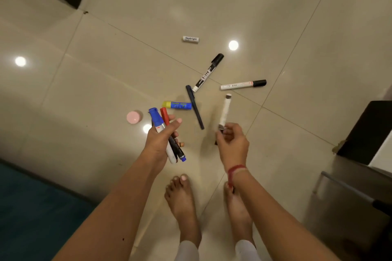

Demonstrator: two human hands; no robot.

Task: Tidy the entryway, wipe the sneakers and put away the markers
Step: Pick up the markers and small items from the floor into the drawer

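Head cam: left hand [163, 135] grips a bunch: blue-capped white plastic marker [158, 121], slim red marker [164, 115], black marker w/ blue end [179, 153]. Right hand [232, 142] pinches the near end of a white marker w/ grey tip [224, 110]. Rest lie loose on the glossy beige tile floor [101, 74]: stubby blue-and-yellow marker [177, 105] touching a thin navy pen [195, 108], black-capped white marker w/ black print [209, 72], black-capped white marker w/ red band [242, 84], round pink lid [134, 117], small white Heybright-labelled tube [190, 39] furthest out.
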